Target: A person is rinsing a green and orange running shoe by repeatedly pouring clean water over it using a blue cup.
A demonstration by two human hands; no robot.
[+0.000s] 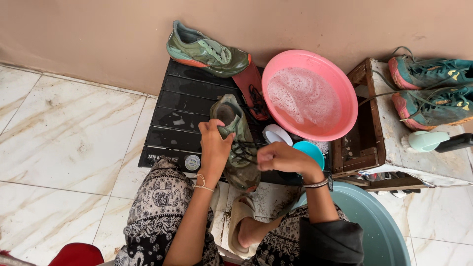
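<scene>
Gripping a muddy green shoe [239, 148] at its heel collar, left hand [215, 143] steadies it on the black slatted worktop [177, 118]. Right hand [278, 158] is clenched at its laces; pink soapy basin [309, 93] sits just beside.

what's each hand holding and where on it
The left hand grips the muddy green shoe at its collar. The right hand is at its laces; the grasp cannot be told.

Black-and-white elephant-print trousers [157, 212], dark sleeve [330, 241] pushed up on the right arm, thin cord bracelet [202, 185] on the left wrist, dark band [318, 184] on the right wrist, possibly a watch, beige sandal [240, 216].
</scene>
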